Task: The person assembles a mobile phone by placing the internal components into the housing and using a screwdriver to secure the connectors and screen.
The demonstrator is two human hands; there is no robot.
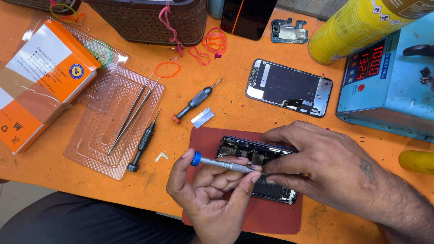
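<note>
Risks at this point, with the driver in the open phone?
1. The left hand holds the blue-capped screwdriver at a shallow tilt over the opened phone; its tip is hidden under the right hand, so a slip onto exposed parts seems possible.
2. The phone is braced only by right fingertips on the red mat; it may shift.
3. The small bracket and metal plate lie loose on the orange table, easily lost.

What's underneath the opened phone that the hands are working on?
The opened phone lies on a dark red mat, which rests on the orange table. The right hand and left hand cover much of the phone, so its middle is hidden.
</note>
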